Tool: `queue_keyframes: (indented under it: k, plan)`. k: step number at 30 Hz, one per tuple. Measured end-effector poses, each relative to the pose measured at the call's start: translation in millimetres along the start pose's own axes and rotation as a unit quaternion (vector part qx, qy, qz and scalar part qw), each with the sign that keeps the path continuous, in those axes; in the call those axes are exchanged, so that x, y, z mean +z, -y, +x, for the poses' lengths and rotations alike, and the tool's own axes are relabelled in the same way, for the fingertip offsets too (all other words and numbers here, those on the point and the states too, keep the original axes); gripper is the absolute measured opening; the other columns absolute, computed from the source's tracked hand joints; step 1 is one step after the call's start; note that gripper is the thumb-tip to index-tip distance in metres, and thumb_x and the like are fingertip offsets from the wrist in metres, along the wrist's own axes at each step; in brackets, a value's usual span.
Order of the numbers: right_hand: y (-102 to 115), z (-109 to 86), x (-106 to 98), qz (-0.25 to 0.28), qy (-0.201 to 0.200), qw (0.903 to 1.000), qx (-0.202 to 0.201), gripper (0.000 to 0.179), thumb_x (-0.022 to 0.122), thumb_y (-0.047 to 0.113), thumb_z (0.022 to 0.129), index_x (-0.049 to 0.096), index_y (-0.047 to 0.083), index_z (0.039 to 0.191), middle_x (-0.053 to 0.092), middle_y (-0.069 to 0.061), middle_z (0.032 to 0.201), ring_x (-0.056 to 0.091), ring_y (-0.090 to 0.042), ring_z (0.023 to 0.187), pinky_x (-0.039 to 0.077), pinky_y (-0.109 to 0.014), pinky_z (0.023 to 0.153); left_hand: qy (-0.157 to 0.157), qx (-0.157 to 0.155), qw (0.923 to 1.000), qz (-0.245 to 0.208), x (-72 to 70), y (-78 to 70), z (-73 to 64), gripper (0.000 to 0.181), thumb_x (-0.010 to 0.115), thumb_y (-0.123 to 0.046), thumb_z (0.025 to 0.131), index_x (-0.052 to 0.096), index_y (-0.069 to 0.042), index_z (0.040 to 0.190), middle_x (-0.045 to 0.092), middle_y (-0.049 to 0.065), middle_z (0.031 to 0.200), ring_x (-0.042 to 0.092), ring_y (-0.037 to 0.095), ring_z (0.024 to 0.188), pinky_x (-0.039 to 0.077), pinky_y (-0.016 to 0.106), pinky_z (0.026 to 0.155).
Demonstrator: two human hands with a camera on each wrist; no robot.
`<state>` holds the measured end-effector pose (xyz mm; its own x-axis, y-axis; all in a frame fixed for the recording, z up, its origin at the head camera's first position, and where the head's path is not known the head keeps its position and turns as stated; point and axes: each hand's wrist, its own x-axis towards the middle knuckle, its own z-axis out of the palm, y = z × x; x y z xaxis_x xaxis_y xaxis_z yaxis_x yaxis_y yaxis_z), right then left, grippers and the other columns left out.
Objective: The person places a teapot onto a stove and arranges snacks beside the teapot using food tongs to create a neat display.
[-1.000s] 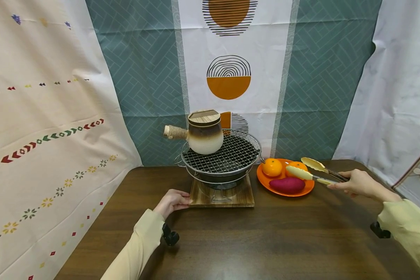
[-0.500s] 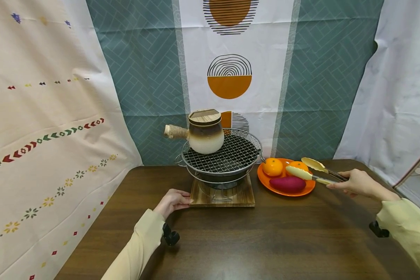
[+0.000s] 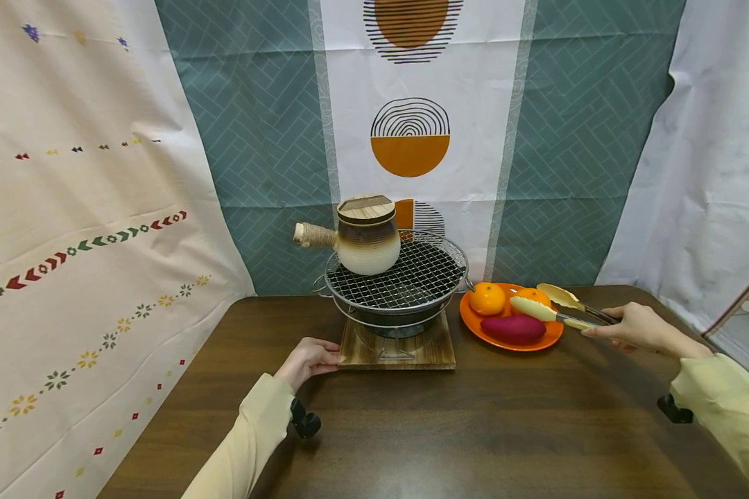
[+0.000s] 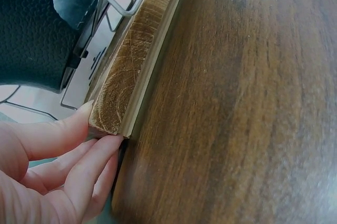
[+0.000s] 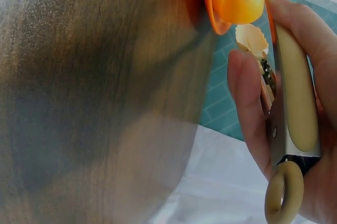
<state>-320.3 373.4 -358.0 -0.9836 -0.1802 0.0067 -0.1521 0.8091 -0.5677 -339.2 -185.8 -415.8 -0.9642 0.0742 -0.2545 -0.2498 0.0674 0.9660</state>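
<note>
My left hand (image 3: 308,360) pinches the front left corner of a square wooden board (image 3: 437,355), thumb on top and fingers at the side and underneath, as the left wrist view shows. On that board stands a round grill (image 3: 421,281) with a wire mesh. In my right hand (image 3: 646,329) is a pair of tongs (image 5: 299,87) with cream scalloped tips, gripped at the handles. The tips are spread over the right side of an orange plate (image 3: 468,323). The plate bears two oranges (image 3: 488,299) and a purple sweet potato (image 3: 513,330); one tong tip partly covers the right-hand orange.
A clay pot (image 3: 367,251) with a wooden lid and a rope-wrapped handle sits on the left part of the mesh. The brown table (image 3: 412,430) ends at patterned cloths (image 3: 274,138) behind and on both sides. Wire handles stick out beside the grill.
Both hands, the tongs and the objects stay in place; only the head view shifts very slightly.
</note>
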Motion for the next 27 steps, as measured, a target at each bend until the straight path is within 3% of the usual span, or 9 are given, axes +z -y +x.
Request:
queue_keyframes:
  k: [8, 10, 11, 13, 17, 18, 19, 22, 27]
  plan:
    - [-0.9, 1.0, 0.4, 0.009, 0.004, 0.9999, 0.004, 0.042, 0.069, 0.037, 0.079, 0.061, 0.000, 0.096, 0.051, -0.003, 0.058, 0.050, -0.017, 0.050, 0.049, -0.033, 0.046, 0.001, 0.003, 0.9999, 0.010, 0.3, 1.3, 2.0, 0.037, 0.057, 0.018, 0.077, 0.047, 0.022, 0.113, 0.058, 0.027, 0.097, 0.061, 0.024, 0.077, 0.048, 0.044, 0.077]
    - [-0.4, 1.1, 0.5, 0.011, 0.003, 0.9999, 0.005, 0.041, 0.070, 0.037, 0.078, 0.061, 0.000, 0.095, 0.051, -0.004, 0.058, 0.051, -0.017, 0.050, 0.049, -0.034, 0.047, 0.004, 0.005, 0.9999, 0.012, -1.6, 4.3, 5.9, 0.037, 0.058, 0.017, 0.077, 0.049, 0.021, 0.112, 0.058, 0.027, 0.097, 0.061, 0.026, 0.080, 0.047, 0.045, 0.077]
    - [-0.1, 1.1, 0.5, 0.012, 0.003, 0.9999, 0.005, 0.041, 0.070, 0.037, 0.078, 0.061, 0.000, 0.095, 0.051, -0.004, 0.058, 0.051, -0.018, 0.050, 0.050, -0.035, 0.047, 0.025, 0.020, 0.9995, 0.003, -7.9, 14.2, 17.6, 0.036, 0.061, 0.014, 0.077, 0.052, 0.019, 0.111, 0.060, 0.026, 0.095, 0.062, 0.025, 0.079, 0.049, 0.043, 0.075]
    - [0.3, 1.3, 0.7, 0.011, 0.003, 0.9999, 0.006, 0.041, 0.070, 0.037, 0.078, 0.061, 0.000, 0.095, 0.051, -0.004, 0.058, 0.051, -0.018, 0.051, 0.050, -0.036, 0.047, 0.030, 0.022, 0.9993, 0.002, -9.5, 16.1, 20.0, 0.035, 0.062, 0.013, 0.076, 0.053, 0.018, 0.110, 0.060, 0.025, 0.094, 0.062, 0.027, 0.080, 0.049, 0.043, 0.075]
    - [0.1, 1.6, 2.0, 0.006, 0.007, 0.9999, 0.011, 0.043, 0.070, 0.037, 0.078, 0.061, -0.001, 0.097, 0.052, -0.004, 0.058, 0.051, -0.019, 0.051, 0.050, -0.034, 0.047, 0.026, 0.021, 0.9994, -0.003, -7.4, 12.2, 14.6, 0.034, 0.061, 0.014, 0.078, 0.052, 0.019, 0.110, 0.060, 0.024, 0.091, 0.062, 0.024, 0.077, 0.049, 0.041, 0.075]
    - [-0.4, 1.7, 2.5, 0.004, 0.007, 0.9999, 0.011, 0.044, 0.070, 0.037, 0.077, 0.061, -0.001, 0.098, 0.052, -0.004, 0.058, 0.051, -0.019, 0.051, 0.050, -0.034, 0.047, 0.005, 0.006, 1.0000, 0.006, -1.2, 2.4, 2.8, 0.034, 0.057, 0.017, 0.078, 0.049, 0.021, 0.111, 0.060, 0.025, 0.091, 0.061, 0.025, 0.077, 0.048, 0.043, 0.077]
    - [-0.8, 1.9, 3.0, 0.004, 0.008, 0.9999, 0.012, 0.044, 0.070, 0.037, 0.077, 0.061, -0.001, 0.098, 0.051, -0.004, 0.058, 0.051, -0.019, 0.051, 0.049, -0.033, 0.047, 0.001, 0.003, 1.0000, 0.005, -0.3, 1.3, 1.2, 0.034, 0.056, 0.017, 0.079, 0.048, 0.022, 0.111, 0.060, 0.023, 0.089, 0.061, 0.023, 0.076, 0.048, 0.043, 0.076]
    - [-2.1, 2.5, 3.9, 0.004, 0.009, 0.9999, 0.013, 0.047, 0.070, 0.038, 0.077, 0.060, -0.002, 0.100, 0.051, -0.004, 0.058, 0.051, -0.018, 0.052, 0.049, -0.032, 0.046, 0.000, 0.000, 1.0000, 0.002, 0.0, 0.5, -0.3, 0.036, 0.058, 0.018, 0.077, 0.048, 0.021, 0.111, 0.061, 0.016, 0.084, 0.060, 0.019, 0.070, 0.050, 0.041, 0.073]
    - [-3.5, 3.0, 4.0, 0.001, 0.005, 1.0000, 0.006, 0.051, 0.070, 0.038, 0.077, 0.059, -0.005, 0.104, 0.051, -0.004, 0.057, 0.051, -0.019, 0.050, 0.049, -0.033, 0.046, -0.001, 0.002, 1.0000, 0.001, 0.0, 0.4, 0.0, 0.036, 0.058, 0.018, 0.077, 0.048, 0.021, 0.111, 0.061, 0.016, 0.084, 0.060, 0.019, 0.070, 0.050, 0.040, 0.073]
